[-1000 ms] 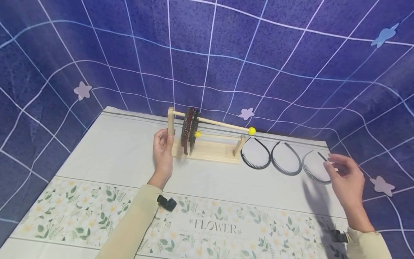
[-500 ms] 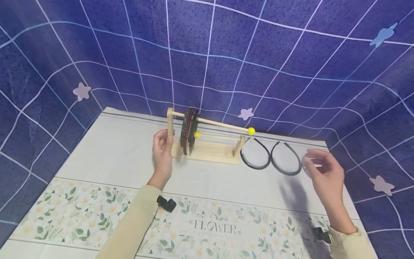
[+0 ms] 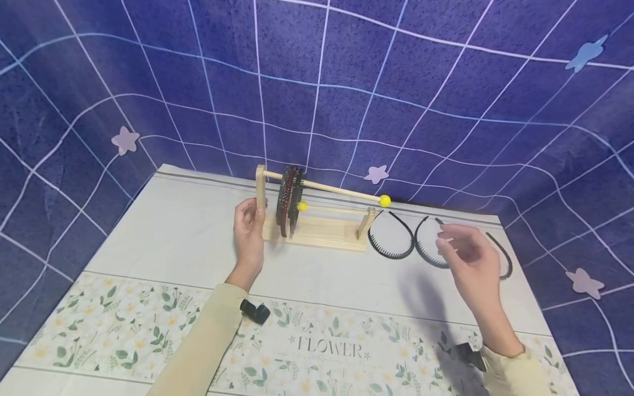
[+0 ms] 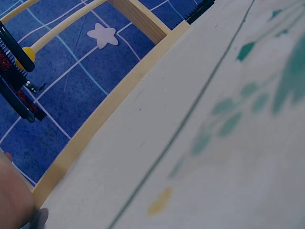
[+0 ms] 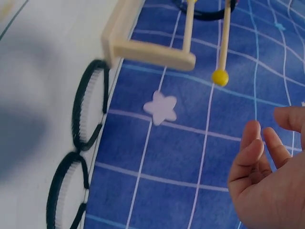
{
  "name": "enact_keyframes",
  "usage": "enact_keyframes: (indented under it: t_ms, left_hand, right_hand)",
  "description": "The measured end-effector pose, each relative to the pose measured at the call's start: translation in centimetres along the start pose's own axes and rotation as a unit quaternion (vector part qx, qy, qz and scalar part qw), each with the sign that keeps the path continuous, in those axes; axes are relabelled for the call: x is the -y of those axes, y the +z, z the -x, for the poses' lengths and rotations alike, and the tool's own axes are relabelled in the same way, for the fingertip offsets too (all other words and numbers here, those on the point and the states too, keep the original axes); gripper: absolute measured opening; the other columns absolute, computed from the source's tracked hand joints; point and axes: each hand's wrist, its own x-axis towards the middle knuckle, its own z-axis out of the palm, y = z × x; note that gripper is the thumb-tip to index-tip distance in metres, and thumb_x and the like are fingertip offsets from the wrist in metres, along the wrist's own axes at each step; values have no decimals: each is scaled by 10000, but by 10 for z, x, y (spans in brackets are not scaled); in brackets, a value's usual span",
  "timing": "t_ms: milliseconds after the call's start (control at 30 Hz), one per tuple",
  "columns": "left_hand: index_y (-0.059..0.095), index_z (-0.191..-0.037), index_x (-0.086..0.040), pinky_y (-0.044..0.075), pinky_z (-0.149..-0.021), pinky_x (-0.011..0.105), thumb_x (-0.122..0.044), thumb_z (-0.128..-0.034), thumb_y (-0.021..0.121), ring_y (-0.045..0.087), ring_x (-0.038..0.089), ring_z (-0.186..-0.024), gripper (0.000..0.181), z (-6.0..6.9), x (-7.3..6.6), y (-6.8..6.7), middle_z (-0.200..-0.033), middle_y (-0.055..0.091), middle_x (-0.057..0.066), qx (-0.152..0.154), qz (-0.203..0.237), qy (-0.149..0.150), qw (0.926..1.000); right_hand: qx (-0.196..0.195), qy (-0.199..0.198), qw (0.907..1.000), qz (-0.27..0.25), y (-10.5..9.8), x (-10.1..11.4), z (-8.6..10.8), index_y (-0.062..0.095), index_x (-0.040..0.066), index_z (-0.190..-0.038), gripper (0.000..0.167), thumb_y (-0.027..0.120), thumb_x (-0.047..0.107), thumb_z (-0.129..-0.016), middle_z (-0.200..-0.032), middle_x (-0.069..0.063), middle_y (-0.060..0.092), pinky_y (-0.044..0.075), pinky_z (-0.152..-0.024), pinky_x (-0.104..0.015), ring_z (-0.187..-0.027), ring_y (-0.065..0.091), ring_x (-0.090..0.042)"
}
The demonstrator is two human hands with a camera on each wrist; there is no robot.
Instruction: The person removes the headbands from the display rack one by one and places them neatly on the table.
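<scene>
My left hand (image 3: 249,234) grips the left upright of a wooden headband stand (image 3: 329,234), thumb in front. Several toothed headbands (image 3: 286,201), dark green and dark red, hang on the stand's upper rod (image 3: 342,191) near its left end. My right hand (image 3: 470,267) hovers over the table's right side, fingers loosely bent and holding nothing, as the right wrist view confirms. Beneath it and to its left lie dark toothed headbands: one (image 3: 393,256) next to the stand, a second (image 3: 418,247) partly covered by the fingertips, and a third (image 3: 509,264) mostly hidden behind the hand.
Yellow balls cap the upper rod (image 3: 384,201) and a lower rod (image 3: 302,205). A right upright (image 3: 366,223) supports the lower rod. A blue gridded cloth (image 3: 317,99) rises directly behind the white table (image 3: 188,231), which has a floral strip along its front.
My right hand has moved left, from over the rightmost headband to beside the second one. The left hand and the stand have stayed in place.
</scene>
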Motion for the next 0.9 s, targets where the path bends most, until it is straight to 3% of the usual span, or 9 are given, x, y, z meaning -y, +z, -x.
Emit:
enact_keyframes:
  t_ms: [233, 567, 900]
  left_hand:
    - [587, -1389, -165, 431, -1287, 351, -82, -1145, 579, 616, 214, -1420, 258, 0, -1, 0, -1461, 700, 145, -8, -21, -22, 10000]
    - [576, -1402, -149, 424, -1290, 342, -104, -1143, 582, 603, 230, -1434, 263, 1, -1, 2, -1511, 649, 236, 29, 3, -41, 10000]
    - [576, -1397, -158, 424, -1288, 343, -103, -1144, 586, 607, 206, -1424, 259, 2, -4, 2, -1471, 690, 156, 16, -34, -57, 10000]
  right_hand:
    - [245, 78, 9962, -830, 19, 15, 0, 717, -139, -1203, 245, 722, -176, -961, -1007, 71, 783, 627, -740, -158, -801, 746, -80]
    - [548, 48, 9786, -1983, 52, 26, 0, 681, -201, -1156, 201, 728, -171, -964, -982, -19, 771, 616, -698, -195, -739, 681, -106]
    - [628, 291, 9792, -1908, 82, 39, -2, 723, -145, -1148, 189, 735, -155, -960, -936, 40, 763, 572, -621, -162, -684, 655, -78]
